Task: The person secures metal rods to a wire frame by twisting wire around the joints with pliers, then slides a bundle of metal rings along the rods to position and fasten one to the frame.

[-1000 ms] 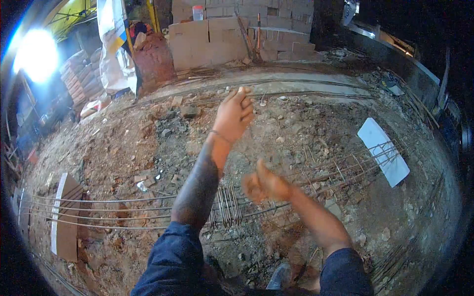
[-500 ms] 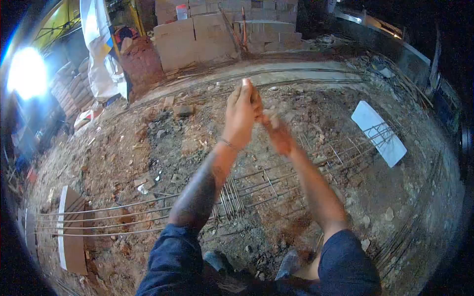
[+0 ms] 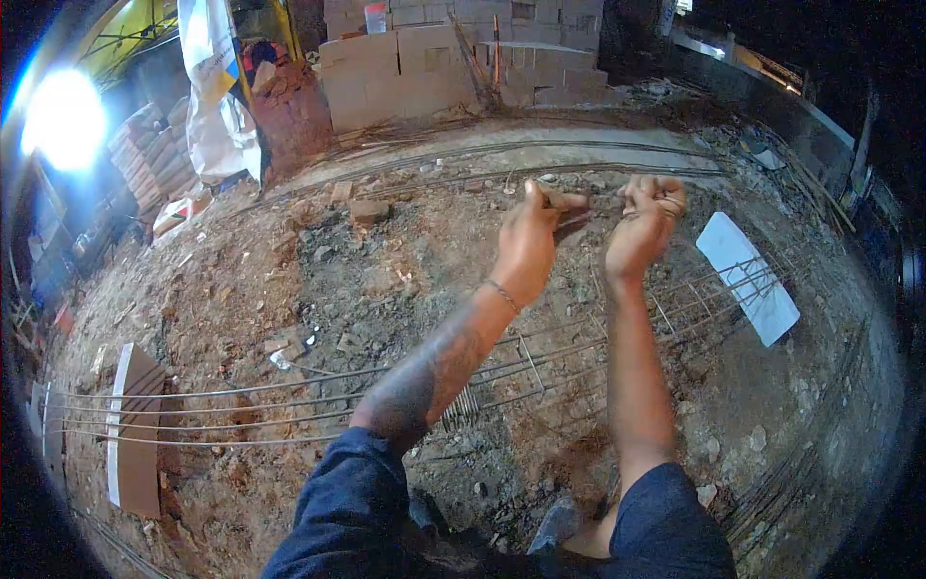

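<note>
My left hand (image 3: pixel 529 249) is raised over the rubble, its thumb up and fingers stretched out to the right. Nothing shows in it. To its right, a gap apart, my right hand (image 3: pixel 644 234) is held up with its fingers curled in; I see no object in it. Below both arms lies a long rebar cage (image 3: pixel 231 394) of thin steel bars, low above the ground. A bunch of wire stirrups (image 3: pixel 463 407) sits around its bars, partly behind my left forearm.
A light block (image 3: pixel 135 434) supports the bars at left, and a white block (image 3: pixel 748 280) lies under them at right. Broken brick (image 3: pixel 369 211) and rubble cover the ground. Behind stand a block wall (image 3: pixel 386 77), long loose rods (image 3: pixel 617 166) and a bright lamp (image 3: pixel 64 120).
My hands were together in front of me. They have come apart and moved right, the right hand going up and further right. The view has shifted slightly.
</note>
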Tool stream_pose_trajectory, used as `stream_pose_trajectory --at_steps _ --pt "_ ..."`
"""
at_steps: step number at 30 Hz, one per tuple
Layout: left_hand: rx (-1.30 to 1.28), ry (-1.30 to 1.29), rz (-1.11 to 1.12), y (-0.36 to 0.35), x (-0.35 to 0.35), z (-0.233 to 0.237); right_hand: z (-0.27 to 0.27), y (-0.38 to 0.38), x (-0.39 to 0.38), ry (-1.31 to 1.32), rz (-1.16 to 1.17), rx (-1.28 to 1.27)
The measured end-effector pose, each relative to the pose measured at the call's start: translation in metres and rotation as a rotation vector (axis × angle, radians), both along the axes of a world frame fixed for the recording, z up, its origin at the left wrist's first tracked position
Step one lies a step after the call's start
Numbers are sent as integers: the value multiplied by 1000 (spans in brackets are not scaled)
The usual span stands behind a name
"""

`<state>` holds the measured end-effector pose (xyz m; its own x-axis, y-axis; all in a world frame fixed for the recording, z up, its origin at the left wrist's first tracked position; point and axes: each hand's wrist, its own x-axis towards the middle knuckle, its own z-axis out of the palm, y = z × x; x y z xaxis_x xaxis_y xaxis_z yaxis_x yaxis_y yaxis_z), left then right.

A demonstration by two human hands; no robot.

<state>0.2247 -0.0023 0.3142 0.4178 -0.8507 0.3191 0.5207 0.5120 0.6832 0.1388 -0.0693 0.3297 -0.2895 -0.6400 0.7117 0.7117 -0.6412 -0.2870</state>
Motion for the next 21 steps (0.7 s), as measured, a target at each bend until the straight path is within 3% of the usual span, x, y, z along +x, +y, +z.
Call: stream_pose_trajectory --at_steps 2,4,5,6,8,10,12,14,15,17,18,20,21 --pt "65 -118 81 1 1 -7 -12 -7 -4 69 -3 87" --pt "97 -347 206 3 10 -12 -20 -11 -9 466 -426 13" --pt "92 -343 212 1 15 -13 -21 -13 -12 661 -622 -77" --pt "37 -494 312 0 20 -14 -25 -12 -12 663 -619 -80" --pt "-15 -654 405 -1 30 -14 -34 -2 -11 1099 -475 -175" --pt "-93 -760 349 -2 40 -11 -68 -7 -1 1213 -179 -223" --pt "-80 -789 352 8 39 -3 -94 1 15 1331 -131 -453" --pt "64 -843 212 11 47 -4 -100 22 26 1511 353 -247" --pt "84 -761 129 13 50 -3 -99 30 30 1512 355 -252" --pt "144 -755 54 18 56 3 -94 48 34 1268 654 -196" --pt "205 -749 -31 20 60 3 -89 54 33 1272 664 -191" --pt "184 -667 -138 20 67 -2 -78 55 33 1219 700 175" --pt "201 -870 -120 23 67 -8 -86 41 30 997 881 112"
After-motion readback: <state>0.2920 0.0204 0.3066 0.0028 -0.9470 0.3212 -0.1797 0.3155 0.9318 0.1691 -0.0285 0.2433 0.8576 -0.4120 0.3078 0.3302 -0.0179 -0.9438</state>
